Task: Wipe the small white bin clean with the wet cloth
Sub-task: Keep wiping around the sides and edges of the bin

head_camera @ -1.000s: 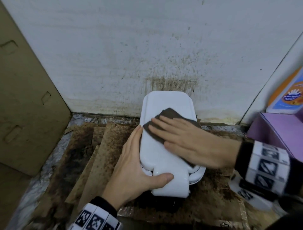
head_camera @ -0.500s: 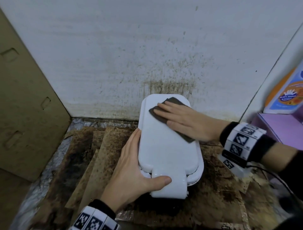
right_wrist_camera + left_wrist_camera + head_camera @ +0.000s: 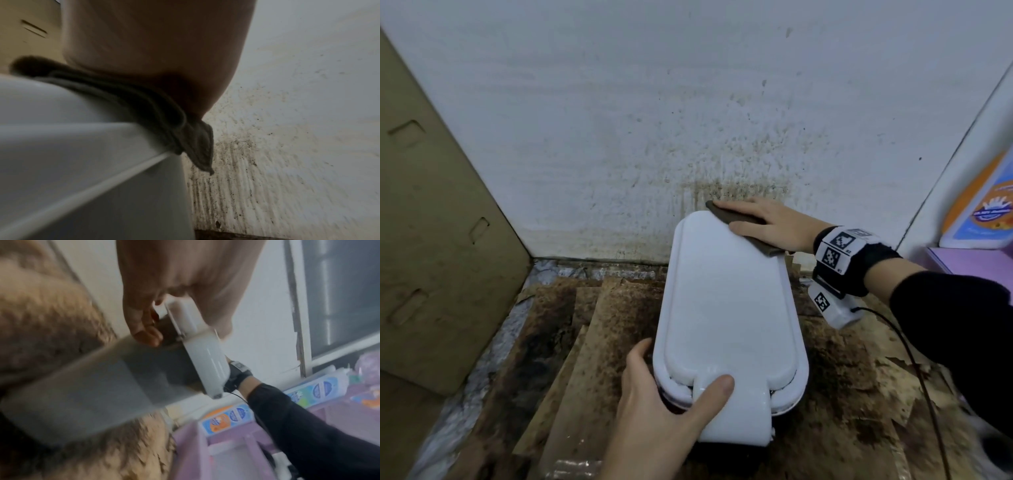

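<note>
The right hand point(image 3: 774, 226) lies flat, pressing the cloth point(image 3: 743, 231) on the bin point(image 3: 726, 308) lid's far corner; the left hand point(image 3: 664, 421) grips the front. Better to press evenly along the rim.

The head view is evenly lit and fairly sharp, bent at its edges; both wrist views are dimmer, blurred and grainy.

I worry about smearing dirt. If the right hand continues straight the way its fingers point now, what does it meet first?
Probably the stained wall. The right hand presses the cloth at the bin lid's far edge; how close the wall lies is unclear.
</note>
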`<control>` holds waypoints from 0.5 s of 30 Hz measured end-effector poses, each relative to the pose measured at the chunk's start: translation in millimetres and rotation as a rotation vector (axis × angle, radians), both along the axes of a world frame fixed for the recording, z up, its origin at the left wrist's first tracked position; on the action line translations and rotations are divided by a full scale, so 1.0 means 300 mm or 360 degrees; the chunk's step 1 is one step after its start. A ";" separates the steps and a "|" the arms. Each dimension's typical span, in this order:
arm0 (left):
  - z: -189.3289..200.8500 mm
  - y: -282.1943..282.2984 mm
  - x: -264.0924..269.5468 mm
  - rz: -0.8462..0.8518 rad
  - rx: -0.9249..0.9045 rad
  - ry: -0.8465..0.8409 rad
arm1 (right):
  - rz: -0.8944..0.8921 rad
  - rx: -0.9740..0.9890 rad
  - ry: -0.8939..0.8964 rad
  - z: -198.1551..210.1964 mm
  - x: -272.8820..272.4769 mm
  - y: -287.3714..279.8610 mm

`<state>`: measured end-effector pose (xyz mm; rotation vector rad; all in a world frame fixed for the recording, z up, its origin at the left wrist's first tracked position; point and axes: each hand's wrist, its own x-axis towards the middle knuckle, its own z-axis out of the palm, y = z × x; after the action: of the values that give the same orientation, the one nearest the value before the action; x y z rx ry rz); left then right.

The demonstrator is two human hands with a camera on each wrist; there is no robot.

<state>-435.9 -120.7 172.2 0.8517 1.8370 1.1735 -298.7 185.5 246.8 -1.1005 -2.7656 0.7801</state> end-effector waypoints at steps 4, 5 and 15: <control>0.026 0.022 0.066 0.0324 0.0027 0.0025 | -0.0029 -0.0119 0.0093 0.007 -0.002 0.019; 0.032 0.031 0.071 0.0338 0.0019 0.0052 | -0.0040 -0.0126 0.0105 0.007 -0.003 0.023; 0.063 0.040 0.012 0.0243 0.0036 0.0058 | -0.0183 -0.0293 0.0325 0.019 0.066 0.030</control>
<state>-432.3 -108.7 191.0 0.7606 1.9501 1.2831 -278.9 194.6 252.4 -1.1263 -2.4795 1.0835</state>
